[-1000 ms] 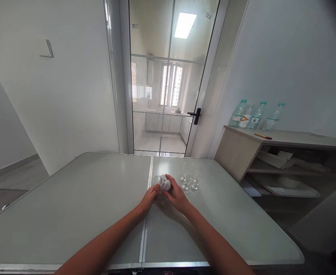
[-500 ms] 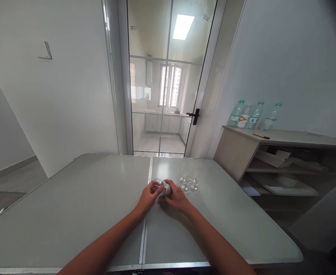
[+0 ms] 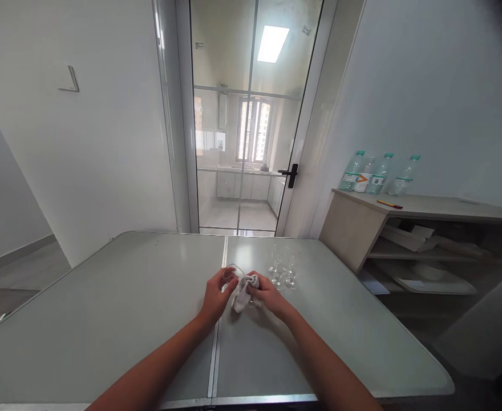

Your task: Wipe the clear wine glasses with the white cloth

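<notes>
Above the table's middle seam, my left hand [image 3: 215, 292] is closed around the bowl of a clear stemmed glass [image 3: 233, 266], which lies tilted with its rim toward the upper left. My right hand [image 3: 270, 297] grips a crumpled white cloth [image 3: 243, 298] against the stem end of the same glass. The cloth and fingers hide most of the stem, and part of a loose cloth end hangs down toward the table. Just beyond my right hand, several clear stemmed glasses [image 3: 291, 281] stand upright in a tight group.
The grey table [image 3: 105, 319] has a metal edge strip and a metal seam. On the right, a wooden shelf unit [image 3: 357, 220] carries several plastic bottles [image 3: 379, 173] and a yellow-red pen [image 3: 389, 204]. A glass door [image 3: 251, 131] with a black handle stands behind the table.
The cloth was bunched between both hands; now it hangs lower and is gathered in my right hand. My left hand has shifted slightly left, and its thumb has moved off the cloth.
</notes>
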